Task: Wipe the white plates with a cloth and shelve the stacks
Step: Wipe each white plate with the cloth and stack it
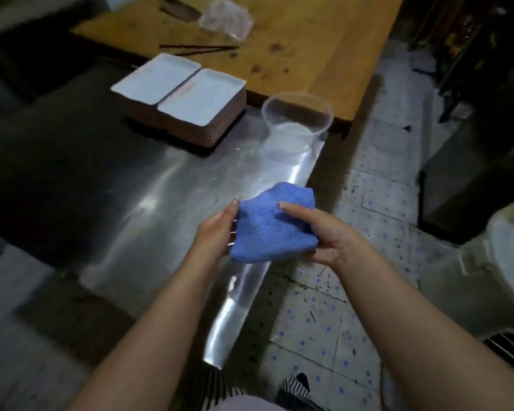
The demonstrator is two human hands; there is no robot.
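A steel counter (107, 179) runs under both hands, its bright front edge passing just below them, with tiled floor (353, 292) to the right. The left hand (217, 232) grips the left side of the blue cloth (267, 229); the right hand (324, 232) clamps the other side, thumb on top. Beyond the left hand two stacks of white plates (184, 99) sit side by side, touching. Beyond the right hand a clear tub (294, 126) stands near the counter's edge, against a wooden table (324, 48).

Both bare forearms reached forward, hands close together. The left hand (217, 232) and the right hand (324, 232) each gripped, thumbs on top.
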